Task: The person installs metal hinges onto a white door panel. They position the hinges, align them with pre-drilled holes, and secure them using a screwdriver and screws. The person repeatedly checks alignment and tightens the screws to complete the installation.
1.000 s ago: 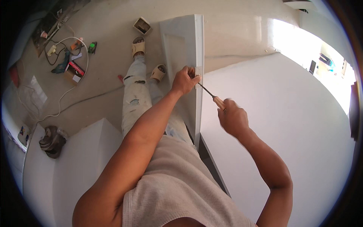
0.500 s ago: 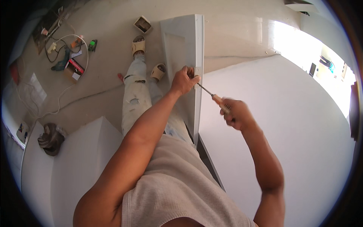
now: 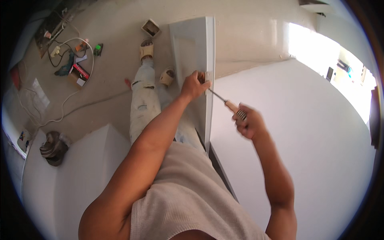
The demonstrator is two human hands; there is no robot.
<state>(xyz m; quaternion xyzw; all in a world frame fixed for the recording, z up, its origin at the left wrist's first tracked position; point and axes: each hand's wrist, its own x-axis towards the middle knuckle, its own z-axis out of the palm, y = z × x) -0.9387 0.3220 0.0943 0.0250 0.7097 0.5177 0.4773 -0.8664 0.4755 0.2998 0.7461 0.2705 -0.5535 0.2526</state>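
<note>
A grey door [image 3: 191, 52] stands edge-up in front of me, with a pale lock plate [image 3: 208, 75] set in its narrow edge. My left hand [image 3: 194, 85] is closed at that plate, thumb and fingertips pressed together beside it; whatever they pinch is hidden. To the right, my right hand [image 3: 252, 123] is wrapped around the handle of a screwdriver [image 3: 231, 105]. Its dark shaft slants up and left, and the tip ends at the door edge just below my left fingertips. The screw or hole at the tip is too small to see.
White panels lie at right [image 3: 288, 120] and lower left [image 3: 84, 160]. A dark bag-like object [image 3: 54, 149] rests at left. On the floor are a power drill [image 3: 66, 66], a red box [image 3: 80, 74], cables and a small open box [image 3: 151, 28]. Sandalled feet [image 3: 147, 48] stand beside the door.
My right hand has turned on the screwdriver handle, showing its dark striped part, and the right forearm has shifted slightly left. My left hand stays at the door edge.
</note>
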